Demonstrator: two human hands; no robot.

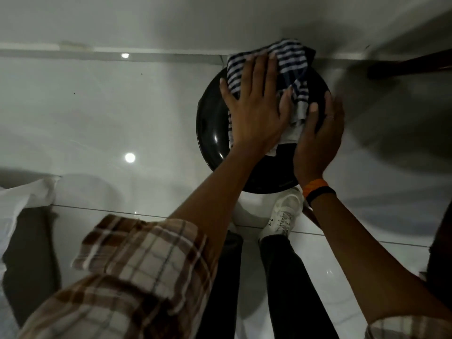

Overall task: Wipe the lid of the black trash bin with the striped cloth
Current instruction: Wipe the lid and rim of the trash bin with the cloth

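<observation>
The black trash bin's round glossy lid (212,133) stands on the floor against the far wall, seen from above. The blue-and-white striped cloth (291,62) lies spread over the lid's far half. My left hand (254,111) presses flat on the cloth with fingers spread. My right hand (318,138) curls over the lid's right rim, thumb on the lid beside the cloth's grey corner. An orange band and a black band sit on my right wrist.
Glossy white floor tiles (97,113) surround the bin. A white wall (171,20) runs behind it. A dark wooden piece (411,64) juts in at the upper right. White fabric (22,201) lies at the left. My white shoe (283,214) stands just before the bin.
</observation>
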